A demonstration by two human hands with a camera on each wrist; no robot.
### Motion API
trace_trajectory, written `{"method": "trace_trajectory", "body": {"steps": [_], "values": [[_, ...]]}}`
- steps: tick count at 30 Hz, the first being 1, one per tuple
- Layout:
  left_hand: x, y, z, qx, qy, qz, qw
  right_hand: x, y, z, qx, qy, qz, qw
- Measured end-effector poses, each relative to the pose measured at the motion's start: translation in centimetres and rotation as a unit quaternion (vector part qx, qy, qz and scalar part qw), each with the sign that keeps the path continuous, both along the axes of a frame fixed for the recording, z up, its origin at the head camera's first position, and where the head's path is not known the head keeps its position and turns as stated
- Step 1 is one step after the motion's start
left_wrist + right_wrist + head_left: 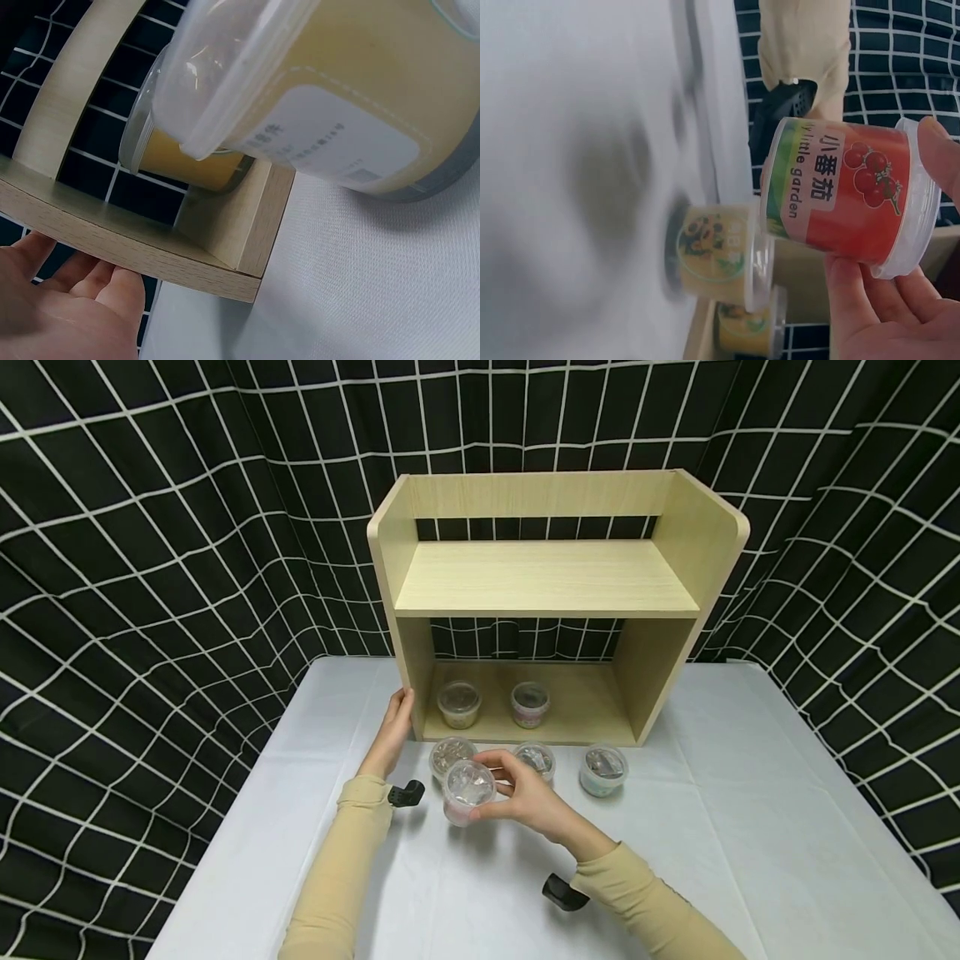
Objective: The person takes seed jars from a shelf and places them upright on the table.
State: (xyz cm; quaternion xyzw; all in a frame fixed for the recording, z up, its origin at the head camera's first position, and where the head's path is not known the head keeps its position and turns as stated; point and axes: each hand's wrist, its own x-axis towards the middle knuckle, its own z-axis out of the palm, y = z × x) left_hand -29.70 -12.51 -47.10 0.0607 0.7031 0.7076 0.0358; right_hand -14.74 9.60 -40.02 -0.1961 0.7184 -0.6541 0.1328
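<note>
My right hand (534, 802) grips a small lidded plastic tub (468, 787) just above the table, in front of the shelf. In the right wrist view this tub has a red label (862, 187) with cherry tomatoes and "little garden" on it; thumb and fingers are around its lid end. My left hand (390, 731) touches the outer left side of the wooden shelf (551, 578), its fingers along the panel (150, 251). Behind the held tub, partly covered by it, stands a yellow-labelled tub (450, 752), seen large in the left wrist view.
Two lidded tubs, one yellowish (459, 704) and one pinkish (529, 705), stand on the lower shelf board. On the white table (750, 827), two more tubs (536, 758) (603, 770) stand before the shelf. Black grid-patterned cloth (187, 527) hangs around the back and sides.
</note>
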Motion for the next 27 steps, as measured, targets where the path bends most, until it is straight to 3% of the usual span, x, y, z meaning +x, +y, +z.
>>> {"method": "trace_trajectory", "body": {"steps": [12, 19, 27], "values": [[-0.1, 0.0, -0.2, -0.004, -0.002, 0.002, 1.0, 0.2, -0.9, -1.8, 0.021, 0.004, -0.009, 1.0], [0.2, 0.1, 0.2, 0.006, -0.004, -0.004, 1.0, -0.7, -1.1, -5.1, 0.051, 0.005, -0.019, 0.998], [0.0, 0.1, 0.0, 0.002, -0.004, -0.001, 1.0, 0.6, -2.4, -3.9, 0.061, 0.038, -0.026, 0.997]]}}
